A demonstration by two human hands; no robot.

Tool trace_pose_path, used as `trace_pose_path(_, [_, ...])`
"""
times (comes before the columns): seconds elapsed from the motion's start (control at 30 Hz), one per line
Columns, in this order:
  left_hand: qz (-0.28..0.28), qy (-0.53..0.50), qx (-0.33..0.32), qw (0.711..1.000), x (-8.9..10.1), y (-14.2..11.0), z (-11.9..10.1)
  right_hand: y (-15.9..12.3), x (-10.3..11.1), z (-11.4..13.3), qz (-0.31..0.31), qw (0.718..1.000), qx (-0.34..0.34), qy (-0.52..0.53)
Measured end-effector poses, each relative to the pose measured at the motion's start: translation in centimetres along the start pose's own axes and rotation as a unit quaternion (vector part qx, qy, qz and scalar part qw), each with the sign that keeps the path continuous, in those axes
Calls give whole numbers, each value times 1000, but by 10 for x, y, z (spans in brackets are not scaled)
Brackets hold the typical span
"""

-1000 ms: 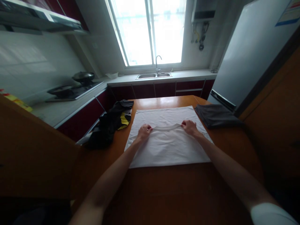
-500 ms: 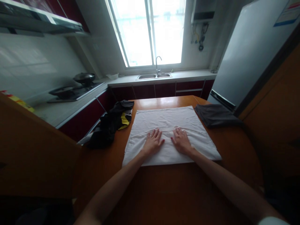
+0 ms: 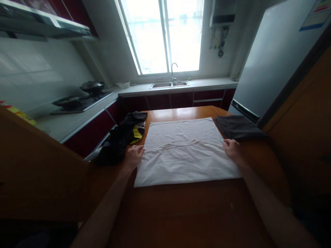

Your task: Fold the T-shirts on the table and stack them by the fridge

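A white cloth [image 3: 181, 158] lies spread flat on the brown wooden table [image 3: 178, 210], with a folded-over layer whose slightly wavy edge crosses its middle. At the left end of that edge, my left hand [image 3: 134, 157] has its fingers closed on the cloth's side. Opposite it, my right hand [image 3: 232, 150] pinches the right side of the cloth at about the same height. Small wrinkles run over the near layer between the hands.
Left of the cloth lies a heap of black and yellow clothing [image 3: 121, 141]. A dark grey folded cloth [image 3: 238, 127] rests on the table's right. Beyond are a counter with a sink [image 3: 169, 84], a stove with pans [image 3: 69, 102], and a fridge [image 3: 269, 58].
Both hands have moved apart, from lying flat on the middle of the white cloth out to its left and right edges, and their fingers have closed there.
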State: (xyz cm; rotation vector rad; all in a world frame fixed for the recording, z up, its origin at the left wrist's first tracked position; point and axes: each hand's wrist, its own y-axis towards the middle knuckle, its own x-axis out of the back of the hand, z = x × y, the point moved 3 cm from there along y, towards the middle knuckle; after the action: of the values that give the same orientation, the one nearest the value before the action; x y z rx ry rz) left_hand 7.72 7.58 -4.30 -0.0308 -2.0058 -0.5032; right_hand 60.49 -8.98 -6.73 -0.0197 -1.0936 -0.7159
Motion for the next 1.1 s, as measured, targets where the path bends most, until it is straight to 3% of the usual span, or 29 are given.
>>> trace_pose_path(0.07, [8, -16, 41, 999, 5, -7, 19, 1, 3, -20, 26, 999, -42, 14])
trace_pose_path(0.13, [27, -37, 64, 997, 5, -13, 24, 0, 2, -28, 51, 996, -70, 29])
trace_pose_path(0.43, [37, -72, 93, 992, 1, -15, 12, -4, -5, -31, 56, 994, -94, 22])
trace_pose_path(0.7, [-20, -60, 75, 995, -8, -17, 10, -4, 2, -27, -5, 998, -57, 2])
trace_pose_path(0.83, [-33, -26, 56, 998, -3, -16, 4, -5, 3, -24, 12, 998, -36, -47])
trace_pose_path(0.9, [-63, -12, 9, 998, 2, -19, -9, -7, 8, -15, -10, 997, -15, -70])
trace_pose_path(0.97, [-55, -12, -58, 997, 0, -25, -29, -14, 11, 4, -42, 996, 23, -73])
trace_pose_path(1.03, [-4, -11, -112, 994, -10, -35, -50, -27, 9, 31, -40, 995, 74, -56])
trace_pose_path(1.1, [58, 14, -136, 989, -25, -45, -64, -44, -2, 57, 4, 991, 119, -56])
